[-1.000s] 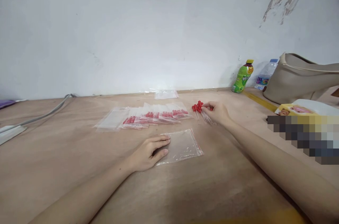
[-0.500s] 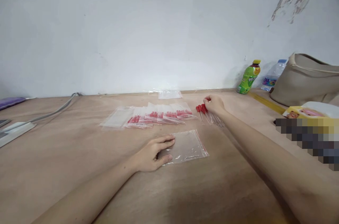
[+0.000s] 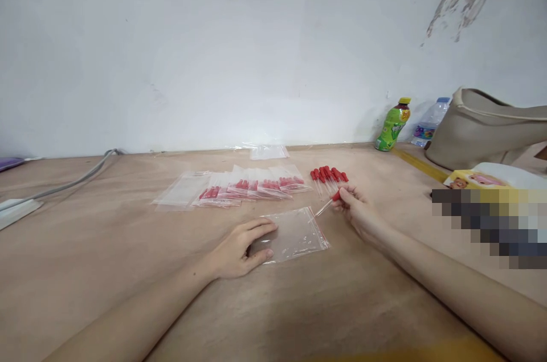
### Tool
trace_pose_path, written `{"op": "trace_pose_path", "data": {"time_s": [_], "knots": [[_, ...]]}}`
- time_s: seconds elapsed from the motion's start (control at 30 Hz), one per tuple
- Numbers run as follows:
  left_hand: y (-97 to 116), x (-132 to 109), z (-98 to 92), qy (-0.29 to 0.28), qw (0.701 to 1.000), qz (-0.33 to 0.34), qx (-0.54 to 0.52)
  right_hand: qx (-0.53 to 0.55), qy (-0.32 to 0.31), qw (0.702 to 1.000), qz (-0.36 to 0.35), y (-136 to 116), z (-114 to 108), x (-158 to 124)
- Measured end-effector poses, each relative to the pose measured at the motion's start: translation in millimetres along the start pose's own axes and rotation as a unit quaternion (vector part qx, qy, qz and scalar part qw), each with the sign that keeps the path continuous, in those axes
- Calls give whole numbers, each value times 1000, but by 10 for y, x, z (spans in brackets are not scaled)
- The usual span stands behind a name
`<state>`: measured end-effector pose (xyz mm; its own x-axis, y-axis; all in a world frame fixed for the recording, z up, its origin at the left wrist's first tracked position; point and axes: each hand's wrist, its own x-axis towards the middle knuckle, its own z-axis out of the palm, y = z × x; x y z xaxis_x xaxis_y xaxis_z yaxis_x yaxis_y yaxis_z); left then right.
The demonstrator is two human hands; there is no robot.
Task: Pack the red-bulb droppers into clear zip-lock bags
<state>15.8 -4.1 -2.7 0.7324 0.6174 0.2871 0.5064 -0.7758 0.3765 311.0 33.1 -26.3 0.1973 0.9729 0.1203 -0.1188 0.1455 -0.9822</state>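
Note:
My left hand lies with its fingers apart on the left end of a clear zip-lock bag, which is flat on the table. Red lines mark the bag's right edge. Between the fingertips of my right hand is the red bulb of a dropper. Its thin clear tube points left and down, close to the bag's upper right corner. Behind that hand several more red-bulbed droppers lie in a loose bunch, bulbs towards the wall.
Overlapping bags with red-bulbed contents lie beyond my left hand, with plain clear bags at their left. A green bottle, a water bottle and a beige bag stand at the right. A grey cable runs along the left.
My right hand has come back from the dropper bunch towards the zip-lock bag, now with one dropper in its fingers. My left hand stays on the bag. The view has shifted slightly right.

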Motion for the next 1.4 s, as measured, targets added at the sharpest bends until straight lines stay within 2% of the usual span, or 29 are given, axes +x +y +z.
{"op": "trace_pose_path", "data": {"time_s": [0.1,0.2,0.27,0.33,0.4,0.47,0.57,0.7,0.8,1.03,1.17,1.23,1.4], "knots": [[1,-9,-1,-1,1000,-2,3,35,-81,994,68,-17,43,-127],[-4,-9,-3,-6,1000,-2,-6,-30,-208,974,81,-86,-13,-193],[-10,-4,-3,-5,1000,1,-12,-135,-271,952,36,-127,-68,-194],[-14,-1,-4,-4,1000,1,-14,-233,-302,924,-36,-155,-93,-178],[-15,2,-5,-4,1000,-1,-13,-281,-318,898,-113,-166,-69,-165],[-13,4,-5,-5,1000,-3,-11,-286,-328,884,-172,-155,-7,-166],[-11,9,-4,-10,1000,-4,-12,-282,-333,877,-199,-97,84,-182],[-10,15,-2,-10,1000,1,-17,-307,-328,868,-210,-13,96,-185],[-7,15,0,-11,1000,-2,-13,-315,-312,873,-204,8,68,-183],[-5,17,-1,-15,1000,11,-14,-329,-318,861,-220,-18,97,-245],[-23,23,-1,-22,1000,15,-10,-331,-326,863,-198,-82,115,-266],[-31,26,-1,-25,1000,17,-8,-353,-308,863,-188,-125,134,-299],[-26,25,-5,-29,999,13,-10,-364,-255,866,-228,-165,197,-400]]}}
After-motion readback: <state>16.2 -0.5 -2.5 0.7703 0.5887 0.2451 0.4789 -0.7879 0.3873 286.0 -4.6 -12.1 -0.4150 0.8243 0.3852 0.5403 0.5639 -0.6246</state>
